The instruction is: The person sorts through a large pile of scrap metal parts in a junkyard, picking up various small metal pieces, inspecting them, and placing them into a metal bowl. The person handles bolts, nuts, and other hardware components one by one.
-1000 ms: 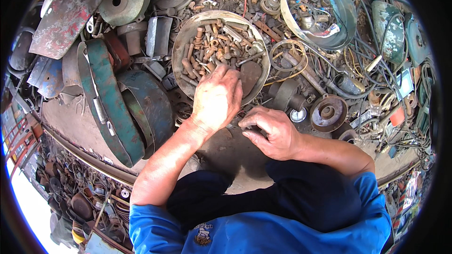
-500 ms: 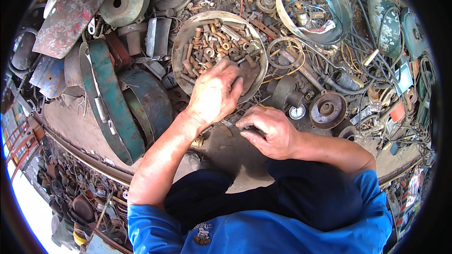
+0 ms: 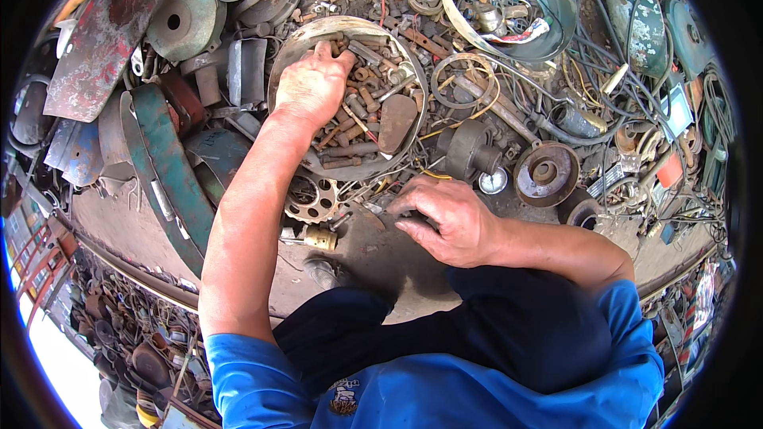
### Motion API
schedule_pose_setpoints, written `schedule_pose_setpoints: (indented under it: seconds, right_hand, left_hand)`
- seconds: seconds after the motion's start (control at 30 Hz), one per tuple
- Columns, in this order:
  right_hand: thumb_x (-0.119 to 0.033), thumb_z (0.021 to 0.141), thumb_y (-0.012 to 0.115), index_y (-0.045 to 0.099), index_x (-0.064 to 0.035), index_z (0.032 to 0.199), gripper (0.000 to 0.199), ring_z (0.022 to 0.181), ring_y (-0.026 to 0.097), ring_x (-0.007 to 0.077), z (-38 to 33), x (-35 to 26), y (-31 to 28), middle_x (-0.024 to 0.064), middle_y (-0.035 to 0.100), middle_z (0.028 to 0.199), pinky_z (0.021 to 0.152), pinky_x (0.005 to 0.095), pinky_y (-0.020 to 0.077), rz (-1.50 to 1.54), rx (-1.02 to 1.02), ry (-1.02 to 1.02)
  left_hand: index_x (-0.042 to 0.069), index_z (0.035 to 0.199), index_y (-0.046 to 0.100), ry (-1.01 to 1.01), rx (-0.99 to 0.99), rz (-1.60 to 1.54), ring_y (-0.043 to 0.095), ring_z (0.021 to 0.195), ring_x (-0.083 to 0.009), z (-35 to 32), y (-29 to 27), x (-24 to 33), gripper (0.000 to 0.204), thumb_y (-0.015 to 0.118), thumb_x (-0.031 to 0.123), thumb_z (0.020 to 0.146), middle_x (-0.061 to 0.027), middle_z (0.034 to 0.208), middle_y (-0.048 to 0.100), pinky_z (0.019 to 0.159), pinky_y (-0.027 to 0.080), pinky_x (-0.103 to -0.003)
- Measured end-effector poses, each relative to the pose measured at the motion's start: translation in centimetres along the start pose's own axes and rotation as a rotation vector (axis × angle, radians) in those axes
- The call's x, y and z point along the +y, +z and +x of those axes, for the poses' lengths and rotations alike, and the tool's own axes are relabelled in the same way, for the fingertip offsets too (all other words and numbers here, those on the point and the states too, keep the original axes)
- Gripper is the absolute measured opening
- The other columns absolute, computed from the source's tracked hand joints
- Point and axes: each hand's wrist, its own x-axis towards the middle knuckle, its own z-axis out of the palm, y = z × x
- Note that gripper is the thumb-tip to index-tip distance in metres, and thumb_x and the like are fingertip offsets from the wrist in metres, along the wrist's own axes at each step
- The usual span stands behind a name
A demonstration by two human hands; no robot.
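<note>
My left hand [image 3: 311,86] reaches into a round metal pan [image 3: 397,155] full of rusty bolts and nuts [image 3: 362,103], palm down on the pile, fingers curled among the pieces. What it grips, if anything, is hidden under the hand. My right hand [image 3: 445,218] rests lower, on the dirty work surface just below the pan, fingers bent down onto small metal bits. A rusty sprocket [image 3: 311,197] and a brass fitting [image 3: 318,238] lie between my two arms.
Scrap surrounds the pan: a second round tin [image 3: 548,40] of parts at the top right, a grooved pulley [image 3: 545,173], tangled wires [image 3: 620,87] on the right, green curved metal pieces [image 3: 163,167] and a red plate [image 3: 103,36] on the left.
My left hand has moved from the pan's near edge up into the pile of bolts at its far left. My right hand stays in nearly the same spot.
</note>
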Motion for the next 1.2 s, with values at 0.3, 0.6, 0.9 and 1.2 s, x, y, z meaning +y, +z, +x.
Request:
schedule_pose_setpoints:
  seconds: [0.3,0.6,0.9,1.2]
  right_hand:
    - [-0.013,0.084,0.076,0.065,-0.0033,0.103,0.024,0.081,0.066,0.0355,0.5,0.3,-0.7,0.0148,0.067,0.089,0.07,0.0436,0.0528,-0.028,0.02,-0.039]
    - [-0.003,0.09,0.07,0.068,-0.0012,0.111,0.021,0.078,0.063,0.0118,2.1,-1.5,-2.2,0.0069,0.066,0.095,0.067,0.0265,0.0505,0.157,0.255,0.156]
    - [0.002,0.089,0.07,0.062,-0.0001,0.108,0.021,0.081,0.061,0.0052,3.7,-5.3,0.0,0.0034,0.066,0.095,0.068,0.0217,0.0508,0.43,0.266,0.186]
    - [0.001,0.084,0.076,0.065,-0.0014,0.103,0.022,0.081,0.065,0.0092,3.0,-7.5,1.8,0.0047,0.068,0.093,0.067,0.0239,0.0524,0.211,0.316,0.019]
  left_hand:
    - [0.006,0.116,0.062,0.07,0.067,-0.072,0.062,0.11,-0.0323,-0.5,1.1,-0.8,0.026,0.052,0.011,0.092,-0.0166,0.113,0.063,0.092,0.052,-0.042]
    - [0.003,0.124,0.059,-0.094,0.074,-1.738,0.066,0.082,-0.0093,-8.7,-4.3,0.9,0.031,0.065,0.001,0.093,-0.0029,0.095,0.066,0.071,0.056,-0.023]
    - [-0.005,0.116,0.063,-0.107,0.104,-1.93,0.069,0.081,-0.0155,-15.9,-7.5,1.5,0.028,0.071,0.005,0.091,-0.0121,0.098,0.072,0.074,0.058,-0.027]
    - [-0.001,0.101,0.066,0.005,0.128,-1.61,0.058,0.078,-0.0063,-18.9,-7.7,2.3,0.021,0.074,0.016,0.091,-0.0019,0.085,0.065,0.068,0.048,-0.023]
